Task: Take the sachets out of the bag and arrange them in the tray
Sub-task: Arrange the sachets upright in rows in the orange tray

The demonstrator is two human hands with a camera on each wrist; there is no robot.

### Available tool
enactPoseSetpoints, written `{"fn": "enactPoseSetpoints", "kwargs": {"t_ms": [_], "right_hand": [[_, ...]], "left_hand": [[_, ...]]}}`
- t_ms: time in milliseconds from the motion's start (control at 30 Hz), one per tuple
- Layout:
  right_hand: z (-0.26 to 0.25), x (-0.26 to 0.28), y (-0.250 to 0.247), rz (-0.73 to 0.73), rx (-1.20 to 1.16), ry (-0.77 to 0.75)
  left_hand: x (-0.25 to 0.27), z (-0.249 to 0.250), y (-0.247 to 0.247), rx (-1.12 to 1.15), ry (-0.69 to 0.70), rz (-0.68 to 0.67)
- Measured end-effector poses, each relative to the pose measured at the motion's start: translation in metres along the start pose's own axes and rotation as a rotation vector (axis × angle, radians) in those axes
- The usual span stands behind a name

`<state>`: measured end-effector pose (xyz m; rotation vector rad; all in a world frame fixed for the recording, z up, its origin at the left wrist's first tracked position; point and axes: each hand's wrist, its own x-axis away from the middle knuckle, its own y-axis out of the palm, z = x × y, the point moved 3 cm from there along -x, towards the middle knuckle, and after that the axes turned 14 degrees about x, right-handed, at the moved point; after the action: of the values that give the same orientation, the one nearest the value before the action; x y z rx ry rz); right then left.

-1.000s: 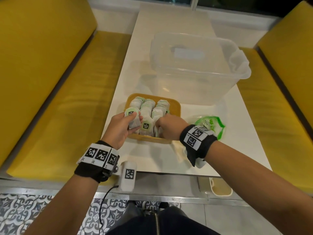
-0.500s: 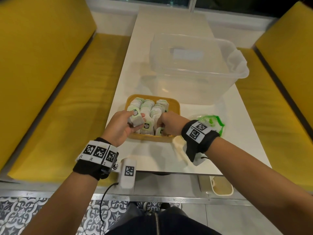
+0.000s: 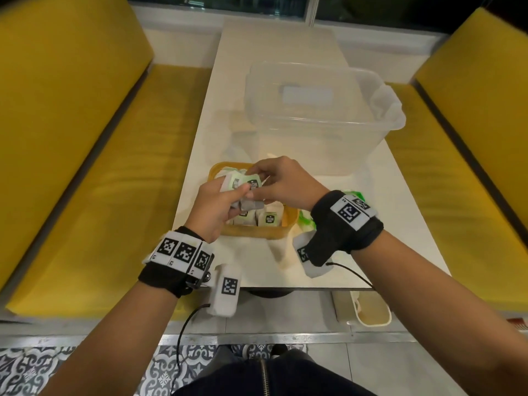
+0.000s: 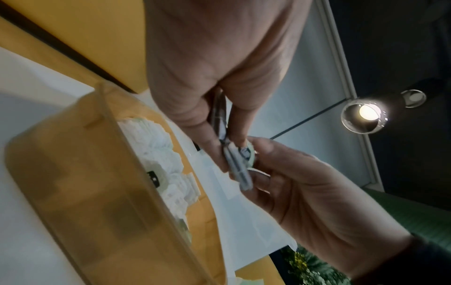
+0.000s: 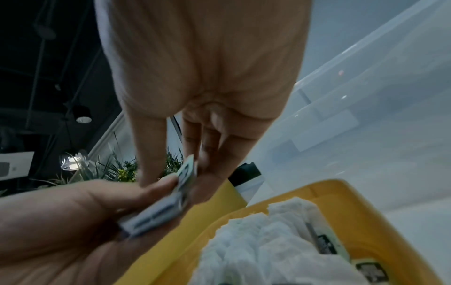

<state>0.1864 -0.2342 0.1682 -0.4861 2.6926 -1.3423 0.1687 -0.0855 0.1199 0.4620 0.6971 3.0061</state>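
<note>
Above the yellow tray (image 3: 254, 231) — already packed with rows of sachets (image 3: 268, 219) — left hand (image 3: 213, 208) and right hand (image 3: 281, 181) both pinch a few loose sachets (image 3: 244, 184) not yet placed, the green bag (image 3: 307, 222) just right of it.

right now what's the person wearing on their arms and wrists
Both forearms are bare, no sleeves. Each wrist has a black strap with white square-coded tags; the left band shows three in a row. A white tagged camera block with a thin black cable hangs below each.

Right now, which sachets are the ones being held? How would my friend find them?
Find the white table, then the yellow tray near its front edge. Above it, both hands pinch a few sachets together; unlike the standing rows in the tray, these are lifted up.
</note>
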Motion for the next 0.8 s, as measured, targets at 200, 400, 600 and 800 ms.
{"fn": "enactPoseSetpoints", "kwargs": {"t_ms": [200,400,600,800], "right_hand": [[0.010,0.003,-0.006,0.100,0.028,0.050],[0.021,0.004,-0.006,0.028,0.348,0.023],[0.032,0.009,0.043,-0.233,0.614,0.000],[0.036,0.001,0.050,-0.323,0.745,-0.004]], "left_hand": [[0.000,0.002,0.006,0.055,-0.015,0.021],[-0.003,0.005,-0.014,-0.014,0.051,0.051],[0.004,0.016,-0.019,-0.134,0.174,0.061],[0.008,0.022,-0.026,-0.179,0.244,0.088]]}}
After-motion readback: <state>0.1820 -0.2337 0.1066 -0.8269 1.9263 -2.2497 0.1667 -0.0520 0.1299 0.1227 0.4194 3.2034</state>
